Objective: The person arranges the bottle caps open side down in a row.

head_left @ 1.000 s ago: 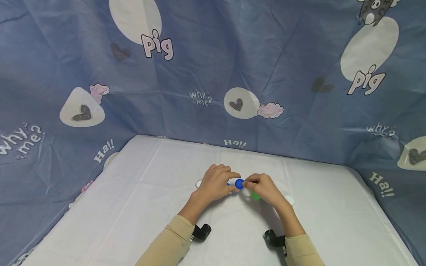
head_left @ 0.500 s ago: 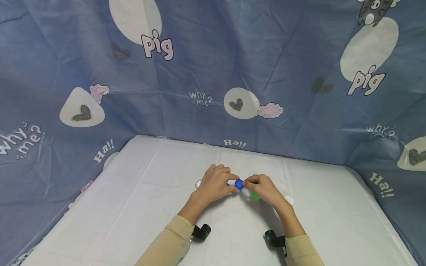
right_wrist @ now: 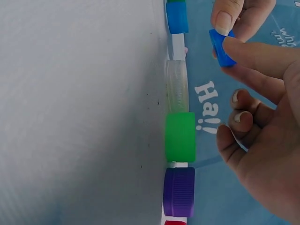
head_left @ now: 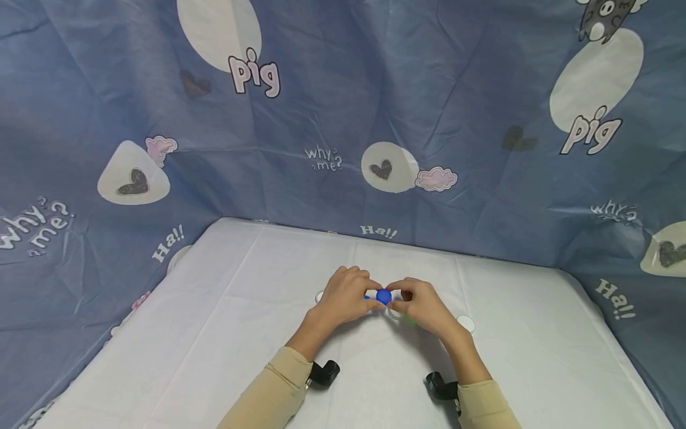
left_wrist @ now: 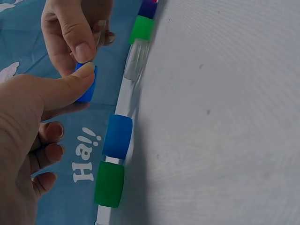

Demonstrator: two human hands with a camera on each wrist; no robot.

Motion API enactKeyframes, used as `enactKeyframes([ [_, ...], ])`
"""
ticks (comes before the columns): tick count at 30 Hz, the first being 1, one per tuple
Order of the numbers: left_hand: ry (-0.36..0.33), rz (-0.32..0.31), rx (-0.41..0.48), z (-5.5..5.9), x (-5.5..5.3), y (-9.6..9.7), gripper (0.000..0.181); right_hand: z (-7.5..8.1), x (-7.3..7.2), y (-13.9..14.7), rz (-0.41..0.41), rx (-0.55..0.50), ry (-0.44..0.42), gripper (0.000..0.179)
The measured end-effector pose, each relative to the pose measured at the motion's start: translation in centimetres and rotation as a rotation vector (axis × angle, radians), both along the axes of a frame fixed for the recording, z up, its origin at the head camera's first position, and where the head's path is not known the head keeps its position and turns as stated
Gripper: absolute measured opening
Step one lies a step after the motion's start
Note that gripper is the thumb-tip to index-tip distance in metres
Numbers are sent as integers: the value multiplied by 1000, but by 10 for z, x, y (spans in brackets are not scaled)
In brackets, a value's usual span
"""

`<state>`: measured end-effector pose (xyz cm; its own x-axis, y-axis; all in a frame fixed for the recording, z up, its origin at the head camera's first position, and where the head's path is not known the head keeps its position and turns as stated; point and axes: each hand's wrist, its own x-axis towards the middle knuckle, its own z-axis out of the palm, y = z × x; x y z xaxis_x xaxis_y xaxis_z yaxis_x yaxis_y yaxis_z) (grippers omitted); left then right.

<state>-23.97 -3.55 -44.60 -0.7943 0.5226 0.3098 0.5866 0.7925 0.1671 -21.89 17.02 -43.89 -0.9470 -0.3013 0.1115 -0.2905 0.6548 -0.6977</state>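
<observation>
A small blue bottle cap (head_left: pixel 383 297) is held up between my two hands over the white table. My left hand (head_left: pixel 348 296) pinches it from the left, thumb across its side in the left wrist view. From the other side my right hand (head_left: pixel 420 302) grips the same cap, with thumb and index finger at its edge. The remaining fingers of both hands curl loosely, as the right wrist view shows for the right hand. Beyond the hands, a second blue cap (left_wrist: pixel 118 136) and a green cap (left_wrist: pixel 109 184) sit on the table.
A clear ribbed piece (right_wrist: pixel 176 86), a bright green cap (right_wrist: pixel 180 137) and a purple ribbed cap (right_wrist: pixel 179 192) stand in a row. Part of something red (right_wrist: pixel 175 222) shows past them. A white disc (head_left: pixel 465 323) lies right of my right hand. Blue patterned cloth (head_left: pixel 343 119) hangs behind.
My right fingers have spread around the right side of the blue cap, and the cap has shifted slightly left. The green cap beneath that hand is now mostly covered. The left hand stays nearly still.
</observation>
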Motion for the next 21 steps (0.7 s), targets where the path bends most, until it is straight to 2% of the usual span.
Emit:
enactKeyframes([
  [10, -9, -1, 18, 0, 0, -1, 36, -4, -1, 0, 17, 22, 29, 25],
  [21, 4, -4, -19, -2, 0, 0, 36, -6, -1, -4, -3, 92, 32, 27],
])
